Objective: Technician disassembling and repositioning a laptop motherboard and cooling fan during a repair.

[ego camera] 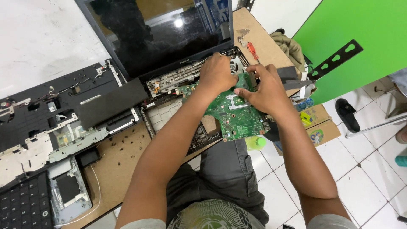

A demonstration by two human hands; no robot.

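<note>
Head view: green circuit board [231, 114] gripped under both hands' fingers [241, 94].

The left hand [217, 75] hides the green circuit board's [233, 114] top edge.

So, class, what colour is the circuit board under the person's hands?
Green, with a metal socket frame; the circuit board shows clearest in the head view.

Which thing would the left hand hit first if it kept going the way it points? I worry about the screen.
Probably the fan just past the left hand, before the dark screen; depth is hard to judge.
</note>
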